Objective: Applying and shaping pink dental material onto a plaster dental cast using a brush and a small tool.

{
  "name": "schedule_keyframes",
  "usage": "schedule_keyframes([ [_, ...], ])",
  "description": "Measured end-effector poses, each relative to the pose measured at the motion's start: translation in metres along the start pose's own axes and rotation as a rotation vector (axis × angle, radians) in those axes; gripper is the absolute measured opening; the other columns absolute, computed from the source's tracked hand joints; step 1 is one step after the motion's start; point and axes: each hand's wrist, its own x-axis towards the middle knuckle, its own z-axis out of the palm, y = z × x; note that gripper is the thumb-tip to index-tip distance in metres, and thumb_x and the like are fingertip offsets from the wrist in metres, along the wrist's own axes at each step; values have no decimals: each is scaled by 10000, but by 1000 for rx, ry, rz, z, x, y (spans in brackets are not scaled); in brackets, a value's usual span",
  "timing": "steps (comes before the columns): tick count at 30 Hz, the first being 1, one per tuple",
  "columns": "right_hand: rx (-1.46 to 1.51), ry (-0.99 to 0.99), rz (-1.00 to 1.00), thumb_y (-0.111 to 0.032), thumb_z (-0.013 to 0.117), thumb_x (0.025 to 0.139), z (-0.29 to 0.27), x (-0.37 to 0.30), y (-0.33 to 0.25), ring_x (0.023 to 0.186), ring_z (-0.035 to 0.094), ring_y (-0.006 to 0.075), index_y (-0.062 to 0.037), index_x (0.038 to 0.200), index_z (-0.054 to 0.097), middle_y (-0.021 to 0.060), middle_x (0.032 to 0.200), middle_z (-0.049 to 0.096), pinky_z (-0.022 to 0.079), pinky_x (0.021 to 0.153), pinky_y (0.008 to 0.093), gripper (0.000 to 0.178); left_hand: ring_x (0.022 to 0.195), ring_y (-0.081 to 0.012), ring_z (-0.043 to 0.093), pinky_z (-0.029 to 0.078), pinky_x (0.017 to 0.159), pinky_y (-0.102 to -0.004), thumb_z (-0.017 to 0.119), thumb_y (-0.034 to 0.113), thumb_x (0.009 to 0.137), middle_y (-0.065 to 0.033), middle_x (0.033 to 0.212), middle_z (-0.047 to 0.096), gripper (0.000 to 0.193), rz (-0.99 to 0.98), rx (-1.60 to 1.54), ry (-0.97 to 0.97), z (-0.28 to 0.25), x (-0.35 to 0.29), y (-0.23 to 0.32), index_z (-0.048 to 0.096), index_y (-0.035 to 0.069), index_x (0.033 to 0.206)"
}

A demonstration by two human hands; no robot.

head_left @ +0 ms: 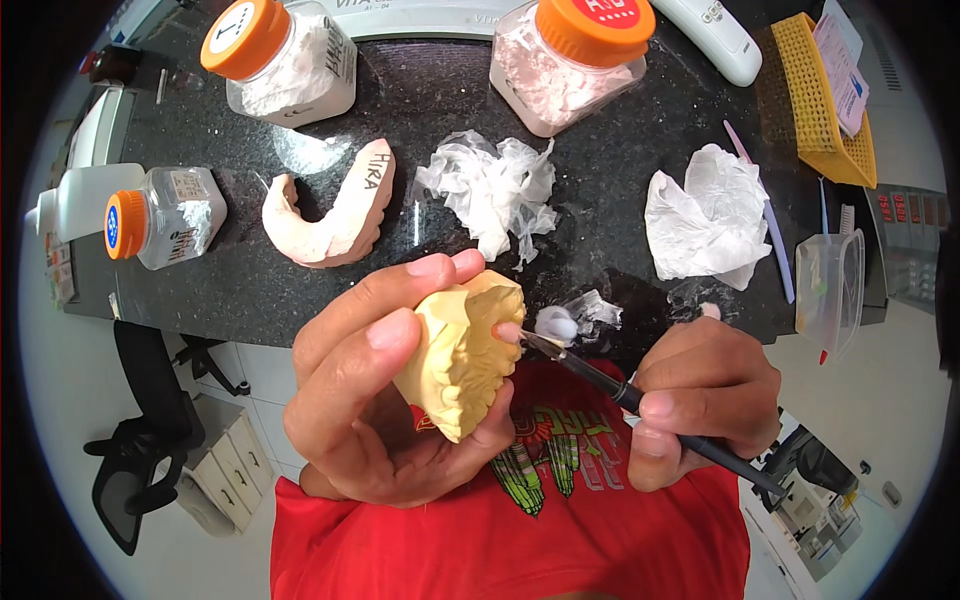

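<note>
My left hand (pixel 370 400) is closed around a yellow dental cast (pixel 460 360), tilted with its row of teeth toward the lower left. My right hand (pixel 705 400) grips a thin black-handled brush (pixel 610 388) with a metal ferrule like a pen. At the brush's tip sits a small lump of pink paste (pixel 507 332), against the cast's inner surface; whether it sticks to the brush or to the cast I cannot tell. Just behind the brush, a piece of clear film (pixel 595 312) and a small whitish round dish (pixel 556 325) lie on the black counter (pixel 420 290).
A pink horseshoe-shaped cast (pixel 335 225) lies near crumpled tissue (pixel 495 190). Another crumpled tissue (pixel 705 220) lies right, beside a lilac stick (pixel 778 245). Orange-lidded powder jars (pixel 295 80) stand at the back and left. A yellow basket (pixel 810 100) and clear plastic container (pixel 828 285) stand right.
</note>
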Motion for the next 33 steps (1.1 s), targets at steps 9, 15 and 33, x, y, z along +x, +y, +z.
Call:
schedule_keyframes([
  [9, 30, -152, -121, -12, 649, 631, -6, 2, 6, 475, 502, 130, 16, 907, 603, 66, 643, 552, 447, 396, 221, 281, 998, -410, 620, 551, 840, -444, 758, 65, 688, -304, 1218, 461, 804, -18, 19, 1, -2, -1, 2, 293, 5, 1341],
  [15, -8, -163, -115, -73, 672, 722, -11, 1, 2, 492, 517, 147, -18, 948, 598, 83, 652, 553, 434, 404, 247, 244, 1003, -410, 618, 548, 844, -448, 754, 65, 691, -304, 1226, 455, 804, 4, 14, 8, 0, 1, 0, 289, 8, 1344],
  [33, -1091, -330, -15, -87, 767, 685, -50, 41, -9, 1116, 565, 344, -30, 888, 684, 121, 1070, 680, 426, 938, 410, 227, 1122, -388, 561, 465, 971, -447, 758, 96, 742, -266, 1301, 449, 811, -170, -337, 25, 1, -6, 9, 265, -9, 1378],
])
